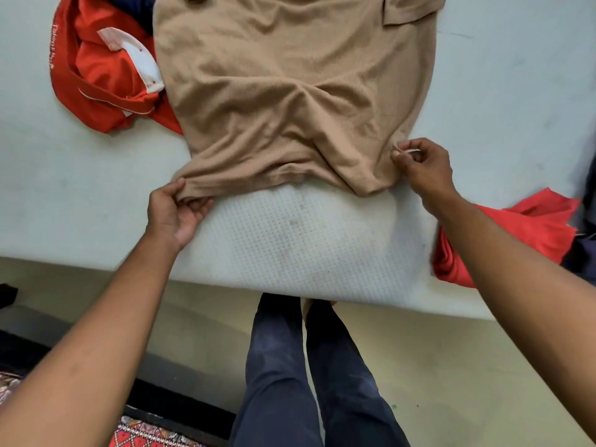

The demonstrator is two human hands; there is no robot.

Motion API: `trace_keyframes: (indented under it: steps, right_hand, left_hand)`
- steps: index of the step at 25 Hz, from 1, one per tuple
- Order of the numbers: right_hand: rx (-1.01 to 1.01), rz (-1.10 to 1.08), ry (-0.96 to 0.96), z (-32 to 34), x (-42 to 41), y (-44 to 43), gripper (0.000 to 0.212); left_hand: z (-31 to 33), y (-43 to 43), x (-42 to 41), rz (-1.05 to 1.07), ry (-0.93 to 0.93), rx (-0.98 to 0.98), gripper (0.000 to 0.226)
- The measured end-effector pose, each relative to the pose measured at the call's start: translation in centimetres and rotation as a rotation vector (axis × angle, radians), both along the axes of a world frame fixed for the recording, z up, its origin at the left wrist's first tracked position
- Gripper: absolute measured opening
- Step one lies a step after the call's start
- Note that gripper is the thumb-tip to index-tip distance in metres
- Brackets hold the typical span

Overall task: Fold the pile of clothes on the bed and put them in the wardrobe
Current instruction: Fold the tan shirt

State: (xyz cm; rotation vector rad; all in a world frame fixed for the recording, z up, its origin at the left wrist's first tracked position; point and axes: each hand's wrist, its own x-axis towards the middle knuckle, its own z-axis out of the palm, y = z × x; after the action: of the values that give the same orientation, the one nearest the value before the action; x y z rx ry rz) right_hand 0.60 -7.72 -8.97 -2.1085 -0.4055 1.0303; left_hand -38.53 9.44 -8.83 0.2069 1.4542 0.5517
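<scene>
A tan knit shirt (290,85) lies spread out on the pale bed (48,188), wrinkled near its hem. My left hand (175,211) grips the hem's left corner between thumb and curled fingers. My right hand (422,166) pinches the hem's right corner, with a small white tag showing at the fingertips. A crumpled red shirt with a white collar (106,82) lies to the left, partly under the tan shirt. Another red garment (522,233) lies at the bed's right edge, behind my right forearm.
A white perforated mattress pad (306,240) shows at the near bed edge below the shirt. A dark blue garment (145,8) peeks out at the top left. My legs in dark trousers (306,366) stand at the bed. A patterned rug (142,433) lies on the floor.
</scene>
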Motion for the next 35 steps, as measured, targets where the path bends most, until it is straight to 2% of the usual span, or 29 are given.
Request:
trace_keyframes:
  steps: [2, 6, 10, 12, 14, 15, 17, 18, 20, 21, 22, 24, 26, 28, 31, 33, 35]
  right_hand:
    - [0.054, -0.042, 0.03, 0.1, 0.1, 0.7, 0.004]
    - [0.221, -0.306, 0.09, 2.4, 1.0, 0.6, 0.013]
    - [0.274, -0.465, 0.136, 4.6, 2.2, -2.6, 0.025]
    - [0.242, -0.45, 0.128, 5.0, 1.8, -4.2, 0.025]
    - [0.182, -0.346, 0.028, 5.1, 1.2, -5.1, 0.023]
    - [0.144, -0.261, -0.053, 5.0, 0.6, -5.3, 0.021]
    - [0.019, -0.097, -0.106, 4.1, -0.6, -5.9, 0.019]
    - [-0.071, -0.017, -0.088, 3.5, -1.2, -6.3, 0.031]
    - [-0.223, 0.088, -0.003, 2.1, -2.1, -7.4, 0.072]
    - [-0.273, 0.088, 0.05, 1.4, -2.4, -8.0, 0.09]
    - [-0.306, 0.073, 0.097, 0.9, -2.9, -8.7, 0.099]
    - [-0.297, 0.043, 0.155, 0.4, -3.7, -10.5, 0.102]
    - [-0.279, 0.03, 0.14, 0.2, -4.6, -12.2, 0.096]
    - [-0.31, 0.004, 0.067, 0.2, -5.3, -13.2, 0.078]
    - [-0.333, -0.123, 0.051, 0.2, -5.7, -13.9, 0.058]
    - [-0.336, -0.127, 0.033, 0.6, -6.0, -14.8, 0.055]
    - [-0.341, -0.126, 0.037, 0.6, -6.3, -15.6, 0.056]
  left_hand:
    - [0.2, 0.3, 1.1, 0.056, 0.017, 0.016, 0.023]
    - [1.2, 0.9, 1.1, 0.109, 0.13, 0.056, 0.025]
    - [2.5, -0.9, -1.6, -0.004, 0.35, 0.156, 0.015]
    - [2.5, -2.3, -3.3, -0.057, 0.467, 0.193, 0.013]
    - [1.7, -3.9, -4.9, -0.154, 0.618, 0.241, 0.008]
    - [1.1, -4.7, -5.5, -0.251, 0.709, 0.274, 0.003]
    - [-0.3, -6.3, -6.5, -0.455, 0.898, 0.307, 0.009]
    - [-0.7, -6.9, -6.6, -0.502, 0.987, 0.277, 0.014]
    - [-1.2, -7.5, -6.4, -0.471, 1.093, 0.188, 0.023]
    - [-1.3, -7.9, -5.9, -0.446, 1.119, 0.219, 0.027]
    - [-1.3, -8.4, -5.2, -0.463, 1.136, 0.337, 0.031]
    - [-1.4, -9.9, -3.3, -0.667, 1.127, 0.685, 0.038]
    - [-1.1, -11.2, -0.1, -1.023, 0.984, 0.95, 0.041]
    - [-0.9, -12.3, 3.3, -1.389, 0.84, 1.053, 0.051]
    - [-1.9, -13.6, 7.5, -1.777, 0.81, 1.188, 0.062]
    - [-2.5, -13.0, 9.1, -1.919, 0.845, 1.238, 0.059]
    - [-2.8, -11.4, 9.9, -1.937, 0.847, 1.352, 0.042]
